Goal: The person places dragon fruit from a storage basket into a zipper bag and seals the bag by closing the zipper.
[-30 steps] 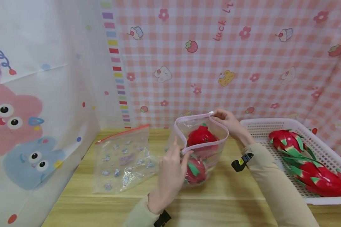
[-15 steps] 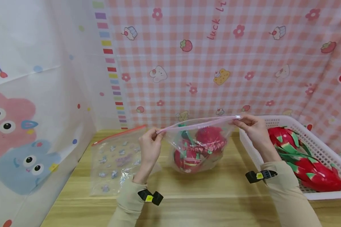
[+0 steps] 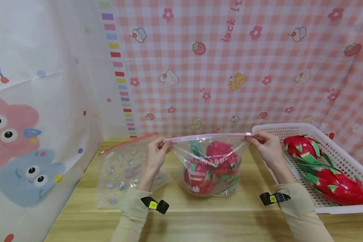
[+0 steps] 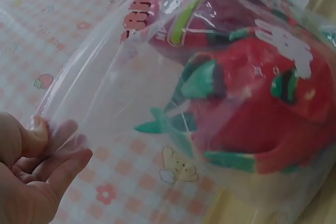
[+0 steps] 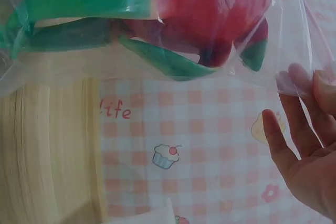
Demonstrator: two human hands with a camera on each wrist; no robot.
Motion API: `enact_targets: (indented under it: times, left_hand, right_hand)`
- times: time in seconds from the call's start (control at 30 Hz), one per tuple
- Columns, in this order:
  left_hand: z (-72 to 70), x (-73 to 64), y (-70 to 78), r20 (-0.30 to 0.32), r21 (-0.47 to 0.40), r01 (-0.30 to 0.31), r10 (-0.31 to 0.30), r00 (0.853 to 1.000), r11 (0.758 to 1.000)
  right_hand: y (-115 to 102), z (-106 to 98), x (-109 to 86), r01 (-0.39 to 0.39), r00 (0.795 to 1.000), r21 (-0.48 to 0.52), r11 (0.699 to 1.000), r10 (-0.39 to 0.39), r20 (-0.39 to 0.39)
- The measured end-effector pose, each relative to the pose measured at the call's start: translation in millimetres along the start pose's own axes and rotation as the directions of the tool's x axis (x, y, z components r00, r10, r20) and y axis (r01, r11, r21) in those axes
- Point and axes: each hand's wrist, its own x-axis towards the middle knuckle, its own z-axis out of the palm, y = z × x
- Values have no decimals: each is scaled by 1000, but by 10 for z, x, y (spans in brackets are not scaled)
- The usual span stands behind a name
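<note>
Bag (image 3: 180,153) is mid-frame with red-and-green fruits (image 3: 199,183) bunched low inside; can't tell if its base is bearing on the worktop (image 3: 181,222). Both hands closed to a pinch: left hand (image 3: 156,153) on the left end of the pink zip strip (image 3: 205,136), right hand (image 3: 267,148) on the right end, by the white slider (image 3: 248,134). Strip looks near straight; can't tell if it's sealed along its length.

To do this well, I'd pull evenly outward, both ends level, so the track doesn't kink. Let the worktop take the fruit weight; hanging it all off two corners risks stretched film or a slipped pinch.
</note>
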Motion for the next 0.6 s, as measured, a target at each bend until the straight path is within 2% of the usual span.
enact_targets:
  times: [0.17, 0.3, 0.4, 0.5, 0.6]
  left_hand:
    - [-75, 22, -83, 56, 51, 22, -25, 998, 998]
    - [-154, 20, -90, 133, 110, 24, -38, 990, 994]
    - [-215, 15, -79, 204, 186, -3, -36, 978, 983]
    - [-276, 16, -53, 278, 284, -57, -25, 960, 957]
    - [-310, 8, 20, 328, 396, -104, -34, 944, 913]
  right_hand:
    - [-30, 50, -42, 116, 990, -59, 992, -120, -72]
    - [-61, 68, -76, 232, 966, -63, 971, -238, -105]
    - [-81, 72, -96, 299, 945, -77, 951, -306, -119]
    - [-103, 71, -108, 361, 919, -100, 927, -371, -129]
    - [-113, 76, -111, 435, 883, -118, 893, -449, -136]
